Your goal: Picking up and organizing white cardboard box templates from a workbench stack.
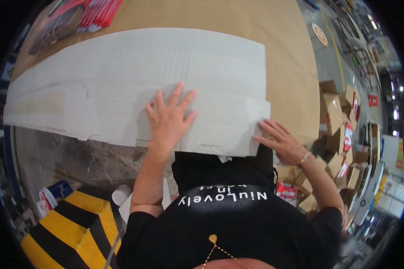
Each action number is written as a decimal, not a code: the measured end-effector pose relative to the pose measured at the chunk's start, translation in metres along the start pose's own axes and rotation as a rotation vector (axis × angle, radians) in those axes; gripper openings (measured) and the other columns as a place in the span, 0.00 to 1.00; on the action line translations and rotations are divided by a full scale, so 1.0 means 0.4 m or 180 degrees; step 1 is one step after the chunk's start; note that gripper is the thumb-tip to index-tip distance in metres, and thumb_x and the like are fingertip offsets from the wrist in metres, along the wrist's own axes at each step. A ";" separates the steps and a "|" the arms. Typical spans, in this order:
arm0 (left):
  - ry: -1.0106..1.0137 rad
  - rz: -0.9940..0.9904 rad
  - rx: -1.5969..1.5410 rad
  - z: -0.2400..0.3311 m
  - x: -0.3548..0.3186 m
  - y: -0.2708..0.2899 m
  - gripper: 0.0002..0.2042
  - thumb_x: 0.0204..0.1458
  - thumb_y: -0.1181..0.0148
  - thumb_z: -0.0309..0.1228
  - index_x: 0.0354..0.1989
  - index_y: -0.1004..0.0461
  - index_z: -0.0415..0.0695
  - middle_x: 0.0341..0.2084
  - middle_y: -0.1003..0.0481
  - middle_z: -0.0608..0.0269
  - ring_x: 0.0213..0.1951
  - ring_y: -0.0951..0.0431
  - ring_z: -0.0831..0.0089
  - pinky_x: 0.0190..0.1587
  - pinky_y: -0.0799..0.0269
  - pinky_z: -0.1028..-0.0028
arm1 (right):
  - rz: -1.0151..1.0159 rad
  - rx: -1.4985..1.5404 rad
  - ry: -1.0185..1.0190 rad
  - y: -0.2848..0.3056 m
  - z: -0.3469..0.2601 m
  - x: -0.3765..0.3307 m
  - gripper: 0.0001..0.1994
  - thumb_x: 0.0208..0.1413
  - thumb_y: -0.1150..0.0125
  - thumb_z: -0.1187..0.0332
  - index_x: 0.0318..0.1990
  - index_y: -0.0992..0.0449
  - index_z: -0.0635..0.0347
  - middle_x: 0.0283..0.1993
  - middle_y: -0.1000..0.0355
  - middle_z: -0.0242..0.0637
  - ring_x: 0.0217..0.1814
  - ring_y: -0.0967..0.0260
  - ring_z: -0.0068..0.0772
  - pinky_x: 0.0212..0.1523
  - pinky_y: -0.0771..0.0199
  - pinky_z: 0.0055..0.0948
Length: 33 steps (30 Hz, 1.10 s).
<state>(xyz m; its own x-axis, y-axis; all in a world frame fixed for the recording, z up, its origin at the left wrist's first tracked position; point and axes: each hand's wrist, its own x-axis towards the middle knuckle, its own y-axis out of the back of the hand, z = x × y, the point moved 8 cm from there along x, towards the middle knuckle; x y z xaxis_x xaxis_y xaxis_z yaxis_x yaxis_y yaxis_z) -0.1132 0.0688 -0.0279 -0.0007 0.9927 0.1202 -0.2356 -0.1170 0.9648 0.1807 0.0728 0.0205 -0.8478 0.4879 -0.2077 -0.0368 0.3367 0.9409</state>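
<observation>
White cardboard blanks [134, 85] lie flat in an overlapping stack across the brown table [283, 54], none folded yet, I'd say. My left hand [168, 119] presses spread and open on the top sheet; my right hand [283, 143], fingers loosely extended, touches its near corner. Folding looks barely begun, nearly everything left

Warehouse packing floor: cardboard boxes [334, 112], flat sheets [134, 85].

Brown cartons [334, 112] (some red-and-white labelled) at right; red packets [92, 15] top left
</observation>
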 end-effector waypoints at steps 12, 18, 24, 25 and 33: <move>0.0217 -0.0919 -0.0723 -0.036 0.027 0.027 0.30 0.56 0.42 0.57 0.67 0.33 0.65 0.73 0.45 0.62 0.70 0.45 0.45 0.67 0.47 0.45 | 0.1084 -0.0244 0.0148 -0.060 -0.017 0.037 0.30 0.43 0.36 0.74 0.60 0.24 0.49 0.40 0.31 0.35 0.50 0.29 0.39 0.46 0.24 0.37; -0.1757 -0.0860 -0.1682 0.261 0.040 0.217 0.43 0.51 0.37 0.58 0.74 0.44 0.57 0.73 0.47 0.50 0.75 0.54 0.50 0.72 0.56 0.45 | 0.3293 -0.0221 -0.0469 0.193 0.062 -0.200 0.25 0.37 0.32 0.76 0.50 0.15 0.54 0.42 0.28 0.38 0.47 0.26 0.42 0.47 0.22 0.35; -0.2051 -0.1419 -0.0610 0.550 -0.002 -0.089 0.45 0.46 0.29 0.44 0.74 0.46 0.59 0.75 0.53 0.57 0.75 0.52 0.54 0.70 0.57 0.36 | 0.3041 -0.0333 -0.1179 -0.025 0.218 -0.525 0.21 0.39 0.33 0.78 0.44 0.13 0.50 0.45 0.26 0.37 0.52 0.26 0.45 0.58 0.25 0.43; -0.2150 -0.1446 -0.0642 0.581 -0.018 -0.118 0.45 0.46 0.29 0.44 0.74 0.46 0.59 0.75 0.53 0.57 0.75 0.52 0.54 0.70 0.57 0.36 | 0.2950 -0.0160 -0.1315 -0.070 0.241 -0.564 0.20 0.39 0.33 0.78 0.44 0.14 0.50 0.46 0.26 0.37 0.54 0.26 0.45 0.60 0.26 0.45; -0.1448 -0.0576 -0.1194 0.645 0.049 -0.090 0.17 0.50 0.35 0.30 0.50 0.21 0.46 0.54 0.26 0.58 0.53 0.28 0.58 0.53 0.35 0.55 | 0.2447 0.0525 -0.2688 -0.070 0.318 -0.590 0.27 0.40 0.25 0.62 0.53 0.21 0.48 0.35 0.28 0.33 0.44 0.29 0.41 0.44 0.30 0.43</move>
<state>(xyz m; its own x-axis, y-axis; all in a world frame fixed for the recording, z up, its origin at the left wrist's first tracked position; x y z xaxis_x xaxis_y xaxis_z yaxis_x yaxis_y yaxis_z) 0.1460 0.0853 0.0000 0.4664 0.8750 0.1296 -0.5190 0.1520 0.8412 0.4490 0.0506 0.0093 0.0101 0.9722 0.2338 0.4583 -0.2123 0.8631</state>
